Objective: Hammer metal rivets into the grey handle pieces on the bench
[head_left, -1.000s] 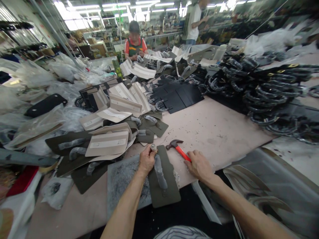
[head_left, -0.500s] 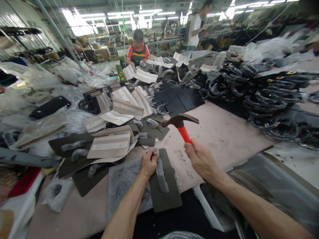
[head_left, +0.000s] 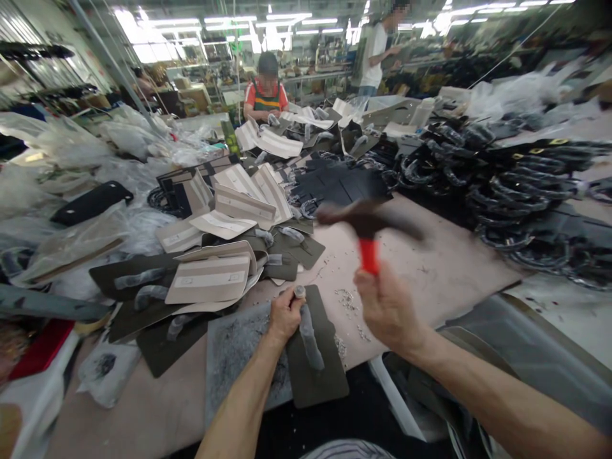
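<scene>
My right hand is wrapped round the red handle of a claw hammer, whose dark head is raised and smeared by motion. In my left hand a short metal punch stands upright, its round top showing above the fingers; its lower end is hidden. The punch is at the far end of a plastic-wrapped handle on a dark olive panel. Under the panel's left part lies a worn, scarred grey slab.
Small metal bits lie scattered on the table right of the panel. Beige and olive panels are heaped at left. Black wrapped handles are piled at right. A co-worker sits across the table; another person stands behind.
The hammer has swung up and to the right, its head turning and blurring. My left hand, the punch and the olive panel have stayed in place.
</scene>
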Demonstrator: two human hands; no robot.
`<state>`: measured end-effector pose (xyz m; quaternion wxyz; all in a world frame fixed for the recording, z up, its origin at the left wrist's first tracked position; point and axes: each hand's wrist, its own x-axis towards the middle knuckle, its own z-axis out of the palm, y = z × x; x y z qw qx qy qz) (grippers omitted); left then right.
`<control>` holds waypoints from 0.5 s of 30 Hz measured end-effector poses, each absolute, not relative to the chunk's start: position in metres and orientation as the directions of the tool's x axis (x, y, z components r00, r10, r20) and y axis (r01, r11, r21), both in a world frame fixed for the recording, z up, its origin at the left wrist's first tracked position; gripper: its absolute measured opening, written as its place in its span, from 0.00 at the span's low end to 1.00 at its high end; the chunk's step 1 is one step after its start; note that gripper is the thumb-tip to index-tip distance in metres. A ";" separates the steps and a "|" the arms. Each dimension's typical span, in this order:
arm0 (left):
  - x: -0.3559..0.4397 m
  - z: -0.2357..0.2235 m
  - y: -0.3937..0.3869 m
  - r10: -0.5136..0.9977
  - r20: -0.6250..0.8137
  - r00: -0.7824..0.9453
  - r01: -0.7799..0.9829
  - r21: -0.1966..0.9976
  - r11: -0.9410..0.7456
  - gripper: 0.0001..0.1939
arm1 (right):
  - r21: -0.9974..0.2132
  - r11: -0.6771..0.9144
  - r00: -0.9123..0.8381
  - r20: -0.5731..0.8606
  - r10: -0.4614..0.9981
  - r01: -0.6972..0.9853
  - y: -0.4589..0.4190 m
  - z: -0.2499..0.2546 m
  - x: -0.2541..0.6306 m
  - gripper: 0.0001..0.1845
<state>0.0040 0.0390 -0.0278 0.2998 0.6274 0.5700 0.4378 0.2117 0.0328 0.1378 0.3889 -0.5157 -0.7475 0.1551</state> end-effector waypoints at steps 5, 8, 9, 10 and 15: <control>0.004 -0.024 0.038 0.979 0.202 -0.021 0.448 0.877 -0.171 0.09 | -0.293 0.356 -0.409 -0.144 0.901 0.887 0.025 0.089 0.227 0.14; 0.004 -0.024 0.037 0.976 0.215 -0.024 0.430 0.884 -0.185 0.08 | -0.349 0.242 -0.334 -0.233 0.913 0.905 0.033 0.075 0.243 0.15; 0.004 -0.024 0.037 0.975 0.219 -0.027 0.421 0.887 -0.188 0.08 | -0.378 0.198 -0.312 -0.267 0.912 0.904 0.036 0.068 0.248 0.16; 0.004 -0.025 0.037 0.975 0.221 -0.028 0.414 0.890 -0.190 0.08 | -0.392 0.154 -0.284 -0.298 0.911 0.907 0.039 0.060 0.253 0.17; 0.004 -0.028 0.038 0.974 0.221 -0.039 0.406 0.894 -0.187 0.09 | -0.234 0.193 -0.233 -0.155 0.960 0.953 0.032 0.034 0.247 0.16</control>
